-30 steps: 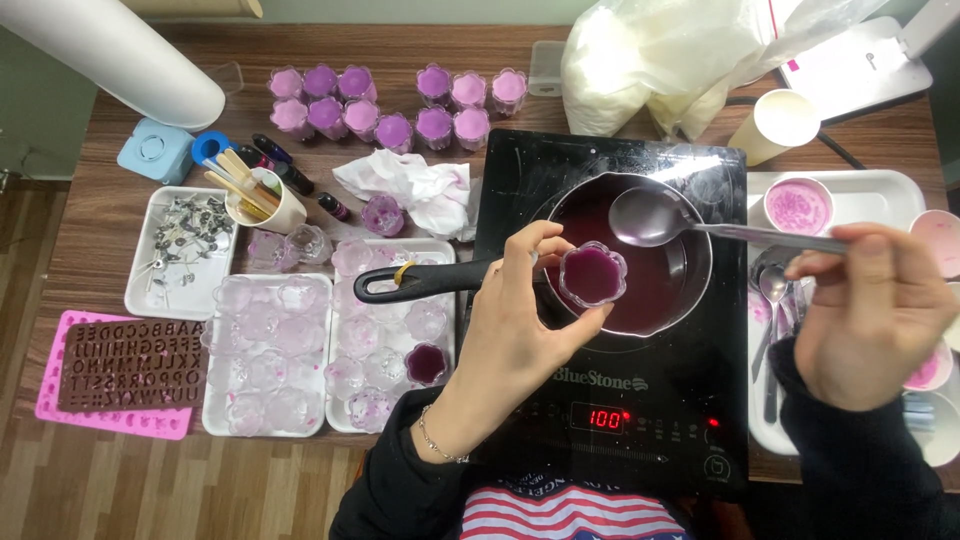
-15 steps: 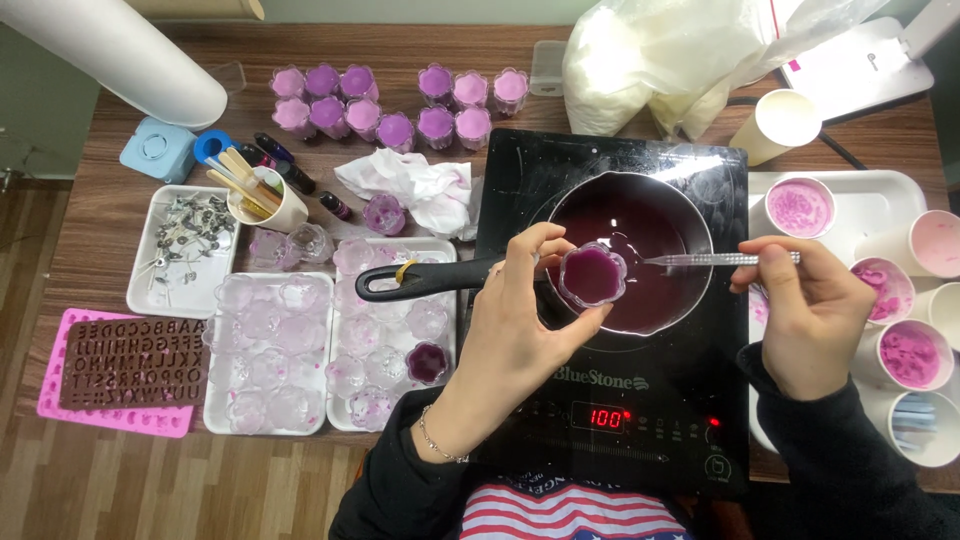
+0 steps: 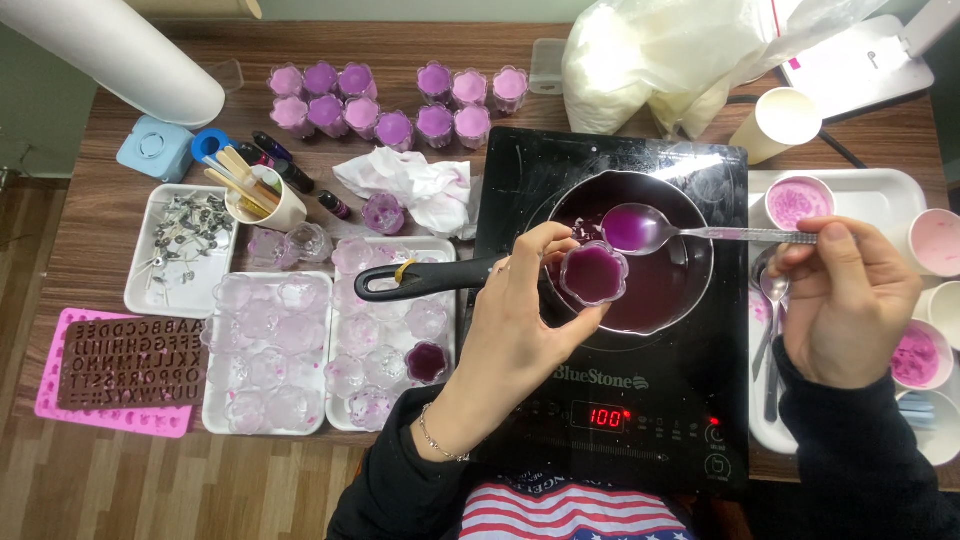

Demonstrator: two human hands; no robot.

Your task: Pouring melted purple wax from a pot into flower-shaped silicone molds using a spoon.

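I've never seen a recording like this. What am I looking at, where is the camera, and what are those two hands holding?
There is no machine here: a person works with bare hands, and the one camera sits on their head, looking down at a wooden table. The left hand holds a small flower-shaped cup of purple liquid over a dark pan, which stands on a black cooktop. The right hand holds a spoon carrying purple liquid just above the pan. To the left lie white trays of clear empty cups, one cup in them filled purple. Rows of filled purple cups stand at the back. A pink letter mould lies far left.
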